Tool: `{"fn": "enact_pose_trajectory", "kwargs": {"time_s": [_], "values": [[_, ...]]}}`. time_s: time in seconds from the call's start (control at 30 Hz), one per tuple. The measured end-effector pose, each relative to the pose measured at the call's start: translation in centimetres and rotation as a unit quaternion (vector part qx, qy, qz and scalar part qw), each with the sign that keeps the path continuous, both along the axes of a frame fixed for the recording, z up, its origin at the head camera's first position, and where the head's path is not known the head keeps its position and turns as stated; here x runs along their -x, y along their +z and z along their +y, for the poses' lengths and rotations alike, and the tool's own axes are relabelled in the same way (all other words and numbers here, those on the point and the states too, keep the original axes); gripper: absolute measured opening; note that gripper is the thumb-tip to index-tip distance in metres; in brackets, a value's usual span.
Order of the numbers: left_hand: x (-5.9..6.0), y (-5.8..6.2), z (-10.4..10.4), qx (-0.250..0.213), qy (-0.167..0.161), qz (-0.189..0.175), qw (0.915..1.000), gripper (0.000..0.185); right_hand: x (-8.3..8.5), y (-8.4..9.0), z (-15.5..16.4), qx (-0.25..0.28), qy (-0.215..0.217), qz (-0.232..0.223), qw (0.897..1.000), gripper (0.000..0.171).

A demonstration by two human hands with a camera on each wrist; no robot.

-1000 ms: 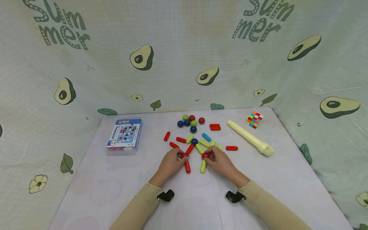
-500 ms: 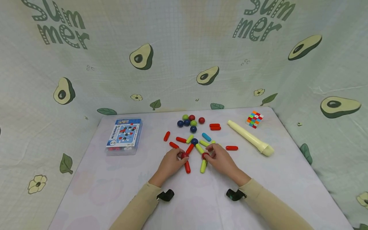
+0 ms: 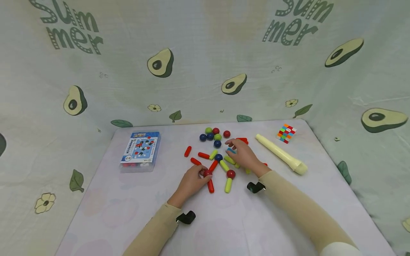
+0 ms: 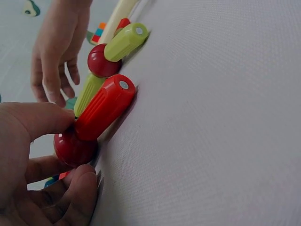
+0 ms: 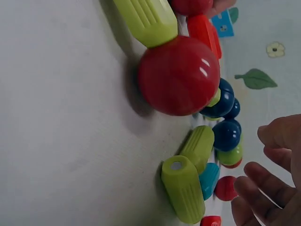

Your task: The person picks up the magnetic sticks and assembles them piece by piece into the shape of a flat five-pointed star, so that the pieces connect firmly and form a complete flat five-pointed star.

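Whereas half a second earlier the right hand (image 3: 244, 155) had been pinching the red ball (image 3: 231, 174) of the green-stick joint, it had since let go and reached toward twelve o'clock, its fingers loosely spread over the blue stick (image 3: 231, 150) and the green sticks near the cluster of loose balls (image 3: 212, 136). That red ball stayed on the table, joined to a green stick (image 3: 228, 185) at its six o'clock. The left hand (image 3: 191, 181) had not moved and kept its thumb and fingers pinched on the other red ball (image 3: 206, 173), with a red stick (image 3: 210, 186) attached at six o'clock. From the left wrist view the thumb (image 4: 35, 120) pressed the top of that ball (image 4: 71, 148), a contact the head view blurred; the right wrist view showed the released ball (image 5: 179, 74) lying free and the right fingers (image 5: 263, 193) apart, holding nothing. All this lay on a pale tablecloth (image 3: 128, 206), with a game box (image 3: 140, 151) at ten o'clock, a cream recorder (image 3: 281, 153) and a colour cube (image 3: 285, 133) at two o'clock. Avocado-print fabric (image 3: 205, 71) reading "Summer" walled the space.
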State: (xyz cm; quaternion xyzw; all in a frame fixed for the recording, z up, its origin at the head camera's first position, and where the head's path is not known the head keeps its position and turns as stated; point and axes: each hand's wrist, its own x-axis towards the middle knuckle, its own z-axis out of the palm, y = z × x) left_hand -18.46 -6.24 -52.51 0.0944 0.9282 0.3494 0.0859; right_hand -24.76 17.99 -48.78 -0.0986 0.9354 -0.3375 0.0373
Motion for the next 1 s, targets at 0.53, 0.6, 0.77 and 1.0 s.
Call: {"fn": "enact_pose_trajectory", "kwargs": {"time_s": [0.53, 0.6, 0.77, 1.0], "values": [[0.0, -0.1, -0.1, -0.016, 0.001, 0.007, 0.9998, 0.041, 4.1, -1.1, -2.4, -0.063, 0.06, -0.025, 0.996, 0.047], [0.0, -0.2, -0.1, -0.017, 0.0, 0.009, 0.9998, 0.039, 4.1, -1.0, -2.6, -0.071, 0.055, -0.02, 0.996, 0.045], [0.0, -0.2, -0.2, -0.018, -0.002, 0.014, 0.9997, 0.034, 4.0, -0.3, -3.2, -0.062, 0.042, -0.017, 0.997, 0.04], [-0.2, -0.1, -0.3, -0.035, 0.006, 0.001, 0.9994, 0.041, 4.2, -0.4, -3.7, -0.058, 0.024, -0.008, 0.998, 0.033]]}}
